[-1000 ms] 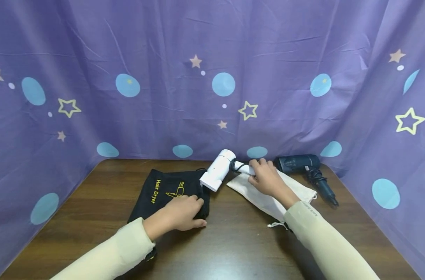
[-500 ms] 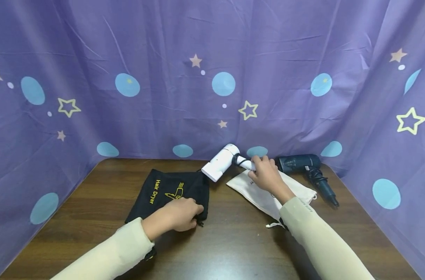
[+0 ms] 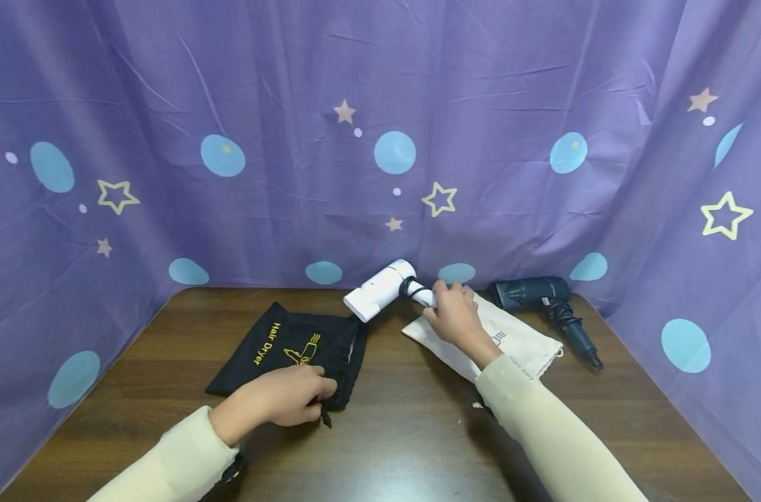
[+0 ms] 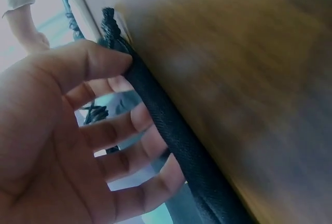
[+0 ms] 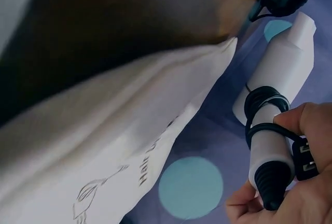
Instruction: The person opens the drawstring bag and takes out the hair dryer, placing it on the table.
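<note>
My right hand [image 3: 456,314] grips the handle of a white hair dryer [image 3: 380,289], whose nozzle points left. A black cord [image 5: 267,102] with its plug is wrapped round that handle. My left hand [image 3: 283,395] pinches the near edge of a black drawstring bag [image 3: 270,348] between thumb and fingers. Yellow "Hair Dryer" lettering and a dryer drawing mark the bag, which lies flat on the table. In the left wrist view the thumb presses the rolled black edge [image 4: 168,125] beside a knotted cord end [image 4: 109,22]. The white dryer's nozzle stands just beyond the bag's far right corner.
Under my right forearm lies a white drawstring pouch [image 3: 531,341] with a dryer print. A black hair dryer [image 3: 531,293] with its cord bundled at the handle lies at the back right of the wooden table [image 3: 393,446]. Behind hangs a purple curtain [image 3: 293,174].
The white hair dryer has moved back and left, off the bag's corner. My left hand has shifted left and nearer, its fingers closing on the bag's edge, and the bag has turned slightly.
</note>
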`<state>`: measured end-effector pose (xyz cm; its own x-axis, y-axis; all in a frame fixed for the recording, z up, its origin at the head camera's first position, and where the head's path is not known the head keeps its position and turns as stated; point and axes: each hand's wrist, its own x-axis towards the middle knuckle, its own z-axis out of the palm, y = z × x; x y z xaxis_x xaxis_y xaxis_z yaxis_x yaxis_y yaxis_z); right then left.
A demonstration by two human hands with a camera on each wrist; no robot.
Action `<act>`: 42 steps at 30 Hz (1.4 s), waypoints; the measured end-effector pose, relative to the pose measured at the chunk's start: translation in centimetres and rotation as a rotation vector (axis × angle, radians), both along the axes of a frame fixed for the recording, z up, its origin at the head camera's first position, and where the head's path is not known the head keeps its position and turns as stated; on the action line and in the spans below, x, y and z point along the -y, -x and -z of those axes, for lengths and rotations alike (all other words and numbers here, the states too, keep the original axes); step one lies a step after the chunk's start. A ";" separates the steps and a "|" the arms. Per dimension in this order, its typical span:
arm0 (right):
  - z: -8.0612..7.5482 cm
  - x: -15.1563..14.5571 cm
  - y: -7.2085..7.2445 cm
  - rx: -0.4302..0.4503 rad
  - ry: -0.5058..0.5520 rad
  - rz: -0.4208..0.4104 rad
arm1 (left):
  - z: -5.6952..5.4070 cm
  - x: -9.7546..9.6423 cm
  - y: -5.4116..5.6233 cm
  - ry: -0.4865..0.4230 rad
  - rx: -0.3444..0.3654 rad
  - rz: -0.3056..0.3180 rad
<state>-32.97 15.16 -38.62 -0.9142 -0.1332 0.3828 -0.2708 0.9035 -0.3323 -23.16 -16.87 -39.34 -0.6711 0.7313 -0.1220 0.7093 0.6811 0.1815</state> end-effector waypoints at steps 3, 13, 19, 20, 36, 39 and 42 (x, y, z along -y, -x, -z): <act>-0.1 0.9 -0.3 0.017 -0.002 0.007 | 0.1 0.9 -0.3 0.023 0.030 -0.011; 0.2 4.5 -0.7 0.067 -0.020 0.048 | 0.3 3.4 -1.0 0.012 0.079 -0.073; 0.7 5.9 -0.8 0.102 0.015 0.084 | 0.1 5.0 -1.1 -0.007 0.094 -0.105; 0.8 6.1 -0.8 0.111 0.021 0.087 | 0.0 5.2 -1.1 -0.007 0.104 -0.114; 1.4 9.3 -0.3 0.240 0.078 0.184 | -0.6 5.5 -0.8 -0.033 0.210 -0.093; 1.2 9.6 -0.3 0.297 0.062 0.189 | -0.7 5.3 -0.7 -0.039 0.217 -0.072; 1.4 9.7 -0.3 0.345 0.053 0.190 | -0.8 5.2 -0.7 -0.047 0.225 -0.064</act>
<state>-32.71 5.51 -40.00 -0.9968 0.0620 0.0505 0.0350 0.9060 -0.4218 -22.47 -22.07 -38.56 -0.6761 0.6964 -0.2406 0.6027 0.7106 0.3630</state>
